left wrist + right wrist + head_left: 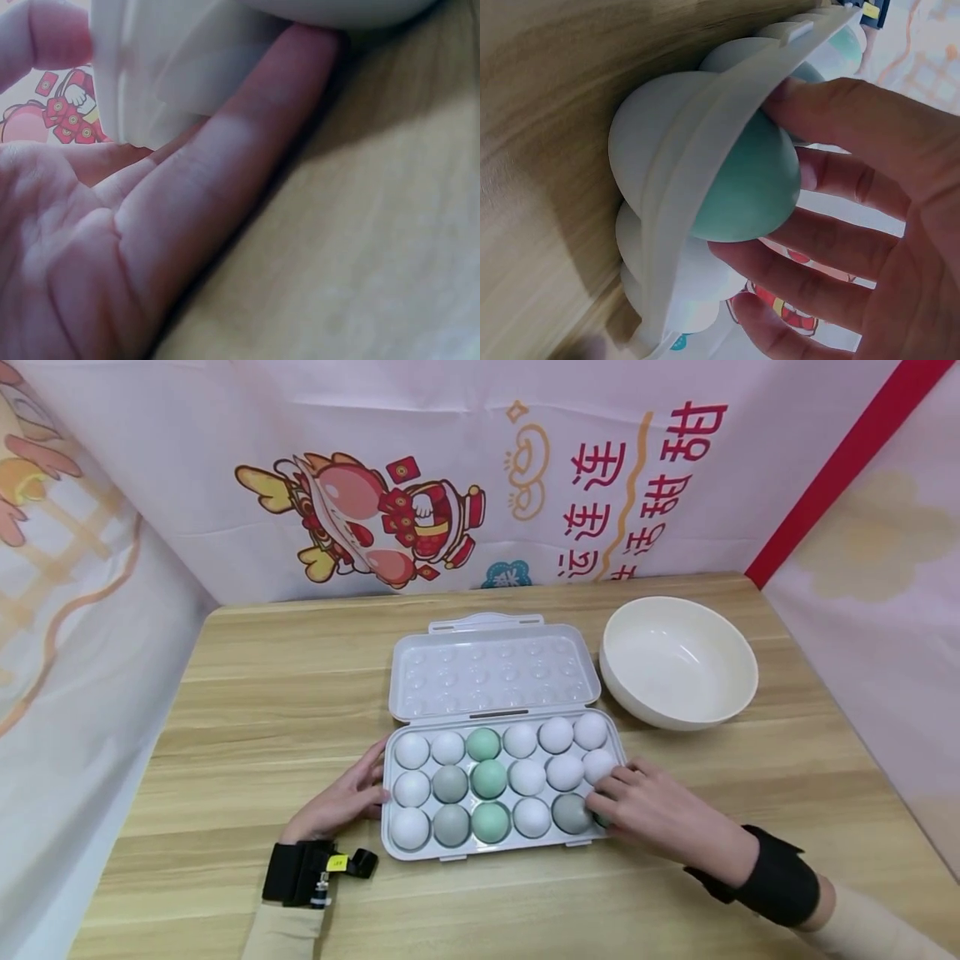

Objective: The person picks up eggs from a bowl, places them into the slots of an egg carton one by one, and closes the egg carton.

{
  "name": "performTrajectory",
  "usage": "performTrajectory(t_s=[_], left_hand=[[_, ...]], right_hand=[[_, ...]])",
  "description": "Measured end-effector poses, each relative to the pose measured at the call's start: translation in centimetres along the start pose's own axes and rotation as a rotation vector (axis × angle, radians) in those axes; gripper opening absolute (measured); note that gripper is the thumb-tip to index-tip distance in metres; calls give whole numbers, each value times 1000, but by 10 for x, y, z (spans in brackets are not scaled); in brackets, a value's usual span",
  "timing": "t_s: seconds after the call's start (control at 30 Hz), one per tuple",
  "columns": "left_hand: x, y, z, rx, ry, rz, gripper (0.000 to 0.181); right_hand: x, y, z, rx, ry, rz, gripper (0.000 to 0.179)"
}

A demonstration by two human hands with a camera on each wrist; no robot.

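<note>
A white plastic egg box [471,848] lies opened on the table, its dimpled lid [495,670] folded back. White eggs [527,777], grey eggs [452,824] and mint-green eggs [491,822] sit in three rows. At the box's left end, my left hand [341,802] holds the rim, with the thumb above and a finger [217,157] reaching under the tray. Over the front right corner, my right hand [660,806] grips a green egg [754,184] between thumb and fingers. That egg sits in its cell, mostly hidden by the hand in the head view.
A large cream bowl [678,664] stands at the back right, beside the lid. The wooden table [262,710] meets a printed cloth [450,410] along its back edge. A black strap [296,872] with a small device is on the left wrist.
</note>
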State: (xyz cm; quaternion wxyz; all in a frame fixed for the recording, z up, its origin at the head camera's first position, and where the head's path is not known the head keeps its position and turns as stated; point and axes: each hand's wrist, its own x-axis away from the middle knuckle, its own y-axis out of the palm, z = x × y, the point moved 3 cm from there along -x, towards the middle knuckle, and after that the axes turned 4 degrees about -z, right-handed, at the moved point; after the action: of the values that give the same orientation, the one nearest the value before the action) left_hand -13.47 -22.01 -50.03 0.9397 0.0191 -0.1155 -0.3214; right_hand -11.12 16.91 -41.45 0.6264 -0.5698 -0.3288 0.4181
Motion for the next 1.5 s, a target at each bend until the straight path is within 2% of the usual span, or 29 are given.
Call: performTrajectory(t_s=[0.23, 0.53, 0.83, 1.1, 1.23, 1.5], left_hand=[[-1, -2, 2, 1, 0, -30, 84], [-3, -6, 10, -6, -45, -88, 78], [-5, -3, 21, 73, -104, -116, 70], [-6, -2, 27, 160, -185, -88, 64], [-6, -2, 28, 164, -204, -85, 63], [-1, -10, 31, 128, -226, -2, 60]], right_hand=[[7, 1, -1, -21, 8, 87, 38], [13, 2, 1, -37, 33, 106, 45], [24, 3, -2, -106, 99, 120, 49], [33, 2, -8, -140, 139, 171, 47], [36, 3, -9, -160, 158, 177, 45], [39, 4, -12, -182, 196, 191, 43]])
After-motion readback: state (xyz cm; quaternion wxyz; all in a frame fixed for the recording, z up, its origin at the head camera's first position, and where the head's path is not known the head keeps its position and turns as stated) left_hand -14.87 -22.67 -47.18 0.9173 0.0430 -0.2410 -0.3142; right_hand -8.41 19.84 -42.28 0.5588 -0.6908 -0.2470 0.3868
